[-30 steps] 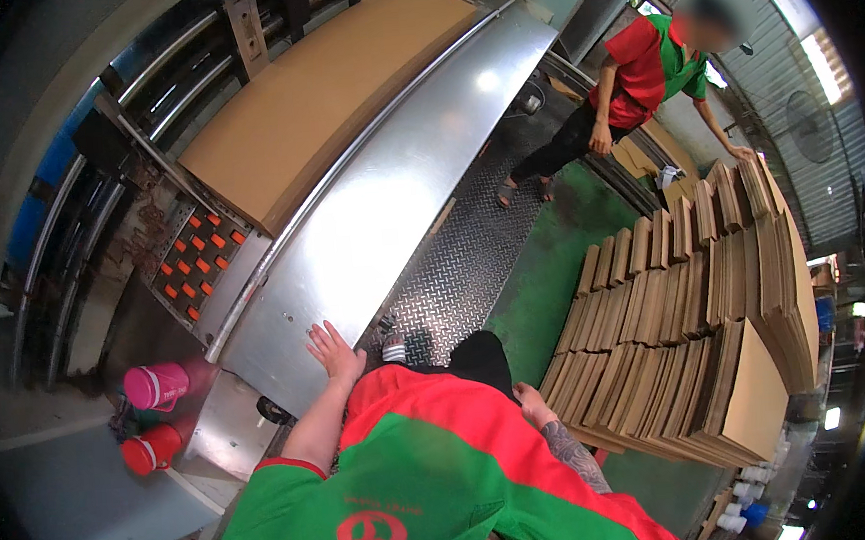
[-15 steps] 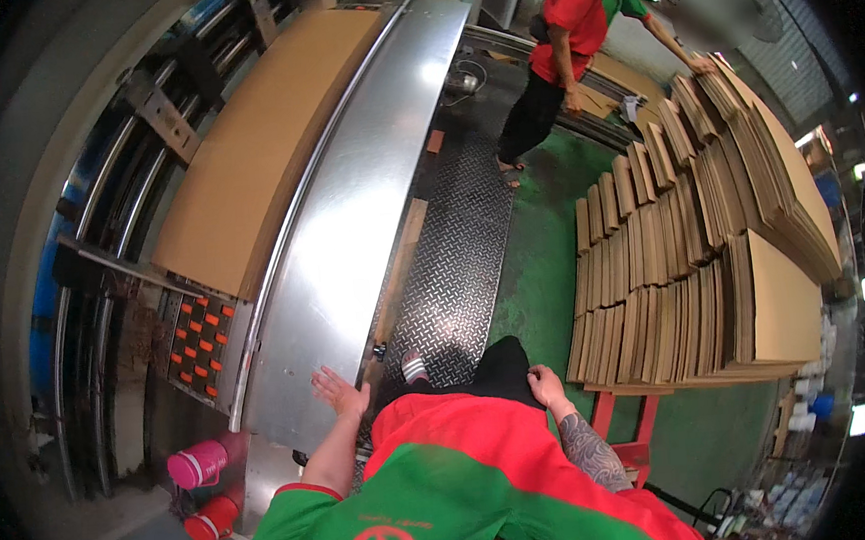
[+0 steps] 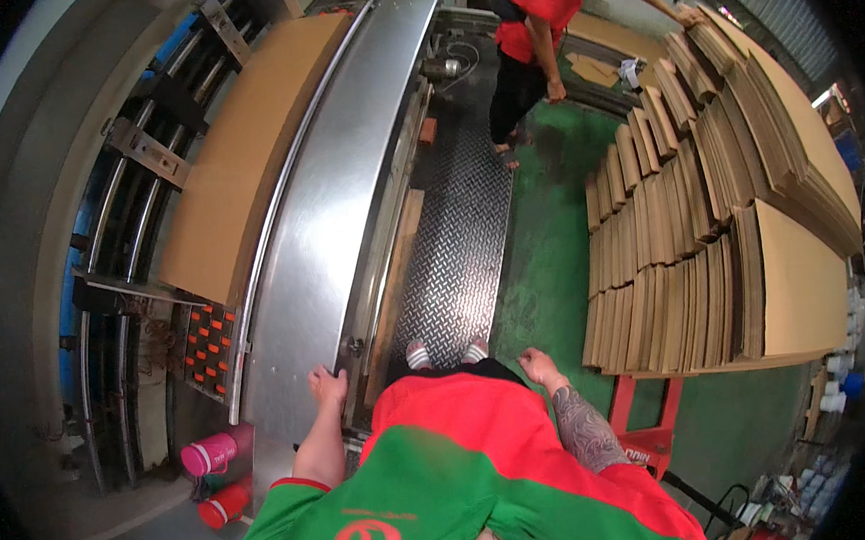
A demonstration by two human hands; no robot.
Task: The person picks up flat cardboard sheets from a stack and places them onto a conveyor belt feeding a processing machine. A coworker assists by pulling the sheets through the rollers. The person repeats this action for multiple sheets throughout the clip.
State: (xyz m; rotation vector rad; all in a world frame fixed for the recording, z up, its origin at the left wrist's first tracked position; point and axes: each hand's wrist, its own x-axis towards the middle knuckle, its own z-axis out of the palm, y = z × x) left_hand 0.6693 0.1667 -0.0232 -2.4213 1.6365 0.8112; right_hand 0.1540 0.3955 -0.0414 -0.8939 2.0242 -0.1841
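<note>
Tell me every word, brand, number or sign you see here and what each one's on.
I won't copy out wording or brands, but print shows here:
Green-and-red shirt: a round red logo; the faint lettering above it is too blurred to read.
Pink jug: small white lettering.
Red frame: small lettering.
I can't make out any other text.

Hands: left, spread before, now loosely curled; both feet showing.
</note>
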